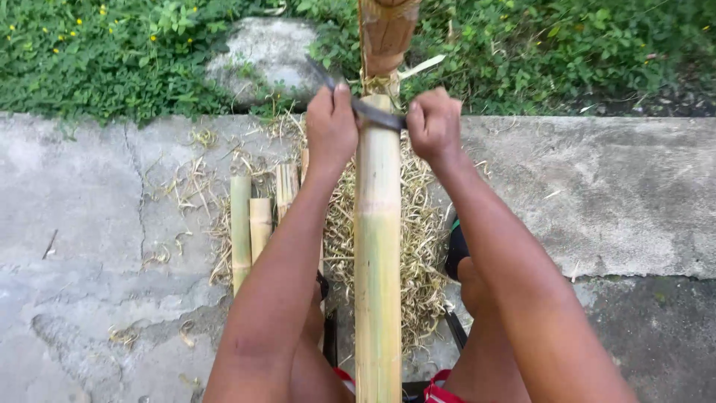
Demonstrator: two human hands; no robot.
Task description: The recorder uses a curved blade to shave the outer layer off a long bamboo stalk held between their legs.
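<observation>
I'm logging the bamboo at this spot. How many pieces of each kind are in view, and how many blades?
Long bamboo pole under the left hand and right hand: 1
Short cut bamboo pieces on the concrete: at least 3, a possible fourth mostly hidden by the arm
Dark blade across the pole, gripped by both hands: 1
Total: 5 at least

Pale yellow-green bamboo pole [377, 246] (brown sheath above), grey concrete [597, 194], straw-coloured shavings [418, 246].
</observation>
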